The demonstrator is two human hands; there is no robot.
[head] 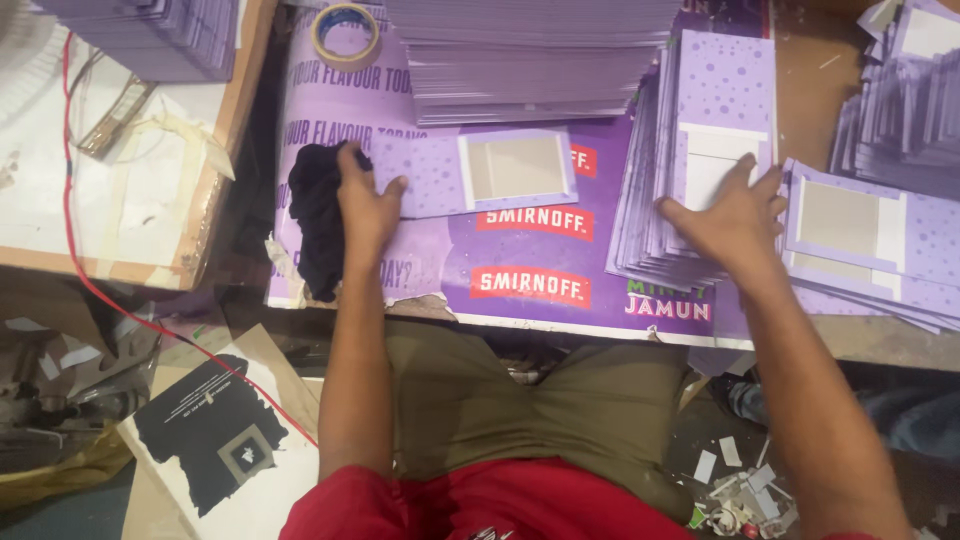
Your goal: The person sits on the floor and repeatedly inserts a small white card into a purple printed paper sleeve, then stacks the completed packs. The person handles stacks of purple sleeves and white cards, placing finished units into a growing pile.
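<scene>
My left hand [365,205] rests on the left end of a purple card [430,175] with a grey window panel, pressing it flat on the purple printed board [530,270]. A dark cloth [315,215] lies under and beside that hand. Fingers spread, my right hand [730,215] lies flat on top of a slanted stack of purple cards [700,110] at the right. Neither hand grips anything.
A tall stack of purple sheets [530,60] stands at the back, with a tape roll [346,32] to its left. More card piles [880,240] lie at the right. A white table with a red wire [75,190] is at the left. Scraps litter the floor.
</scene>
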